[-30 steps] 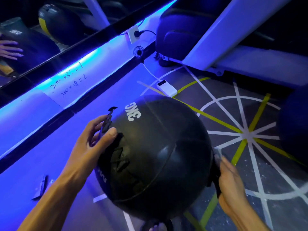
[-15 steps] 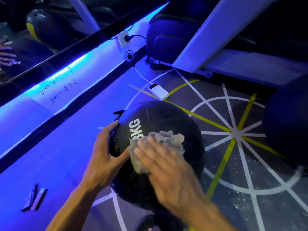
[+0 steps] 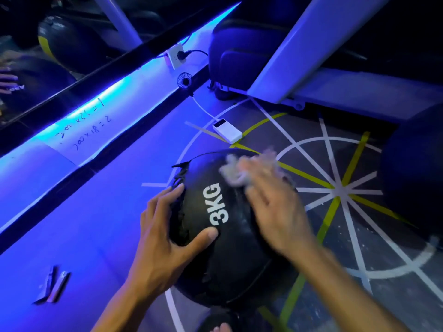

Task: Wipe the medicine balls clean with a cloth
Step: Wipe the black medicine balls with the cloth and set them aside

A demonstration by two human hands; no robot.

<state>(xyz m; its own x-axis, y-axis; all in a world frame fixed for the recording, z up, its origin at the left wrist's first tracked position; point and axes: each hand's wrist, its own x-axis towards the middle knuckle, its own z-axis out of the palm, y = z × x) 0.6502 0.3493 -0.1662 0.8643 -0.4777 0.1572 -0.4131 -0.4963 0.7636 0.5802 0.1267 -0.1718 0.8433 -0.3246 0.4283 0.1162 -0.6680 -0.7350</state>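
Note:
A black medicine ball [image 3: 230, 255] marked "3KG" rests on the floor in front of me. My left hand [image 3: 165, 233] grips its left side near the torn lacing, thumb on the front. My right hand [image 3: 275, 212] presses a pale, fluffy cloth [image 3: 237, 171] flat against the ball's upper right; both are blurred by motion. A second dark medicine ball [image 3: 412, 178] sits at the right edge, partly cut off.
A white power bank [image 3: 227, 130] with a cable lies beyond the ball, beside a small fan [image 3: 184, 81] and wall socket [image 3: 176, 57]. A blue-lit mirror wall runs along the left. A slanted equipment frame [image 3: 299, 51] stands behind. Two small clips [image 3: 54, 286] lie on the floor, left.
The ball went from being lifted in both hands down to the floor. My right hand brought the cloth onto it and has slid it from beside the "3KG" mark up to the upper right.

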